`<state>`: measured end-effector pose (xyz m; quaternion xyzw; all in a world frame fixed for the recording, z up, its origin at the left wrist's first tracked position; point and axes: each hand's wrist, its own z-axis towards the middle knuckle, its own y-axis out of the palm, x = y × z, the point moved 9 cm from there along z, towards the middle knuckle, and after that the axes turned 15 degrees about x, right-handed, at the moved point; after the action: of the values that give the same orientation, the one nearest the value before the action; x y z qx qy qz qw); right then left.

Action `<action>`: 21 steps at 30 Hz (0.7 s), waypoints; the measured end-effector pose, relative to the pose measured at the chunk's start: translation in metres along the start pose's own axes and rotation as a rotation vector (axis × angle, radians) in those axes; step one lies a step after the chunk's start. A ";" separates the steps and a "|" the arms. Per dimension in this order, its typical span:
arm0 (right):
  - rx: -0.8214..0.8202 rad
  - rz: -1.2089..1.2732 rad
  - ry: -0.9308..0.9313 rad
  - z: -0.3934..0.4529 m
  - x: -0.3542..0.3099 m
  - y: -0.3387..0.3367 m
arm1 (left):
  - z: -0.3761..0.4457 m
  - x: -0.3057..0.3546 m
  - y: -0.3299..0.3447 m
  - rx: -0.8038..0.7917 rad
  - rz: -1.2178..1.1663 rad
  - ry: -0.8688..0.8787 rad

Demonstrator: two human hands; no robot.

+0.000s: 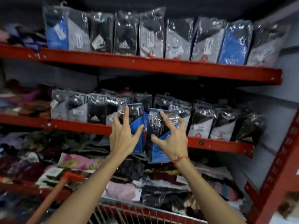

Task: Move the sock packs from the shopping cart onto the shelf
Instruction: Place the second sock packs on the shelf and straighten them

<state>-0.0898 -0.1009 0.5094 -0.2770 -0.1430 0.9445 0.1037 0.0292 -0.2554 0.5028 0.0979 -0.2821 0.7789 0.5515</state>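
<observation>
Left hand (123, 135), fingers spread, gripping blue-and-black plastic-wrapped sock pack (136, 126); right hand (171, 136), fingers spread, gripping matching pack (159, 143) at three o'clock; red metal shelf (210, 144) behind.

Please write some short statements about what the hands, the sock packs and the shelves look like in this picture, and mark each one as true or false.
1. Each hand holds one sock pack. True: the left hand has a grip on the left blue-and-black pack, the right hand on the right blue-and-black pack.
2. The two packs are raised in front of the top shelf. False: they are in front of the middle shelf, whose edge is red.
3. The top shelf is bare. False: a row of upright packs stands on it.
4. A red thread bracelet is on the right wrist. True.
5. The shopping cart's wire rim shows at the bottom. True.
</observation>
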 end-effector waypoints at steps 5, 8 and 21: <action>0.131 0.051 -0.018 0.049 -0.011 0.020 | 0.053 0.012 0.015 0.111 0.018 0.009; 0.191 0.002 -0.074 0.061 -0.012 0.043 | 0.061 0.019 0.035 0.129 0.029 0.048; 0.256 -0.071 -0.122 0.061 0.028 0.107 | 0.060 -0.003 0.106 0.100 0.103 0.093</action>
<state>-0.1592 -0.2069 0.5100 -0.1982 -0.0372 0.9659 0.1624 -0.0764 -0.3151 0.5151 0.0746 -0.2217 0.8229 0.5177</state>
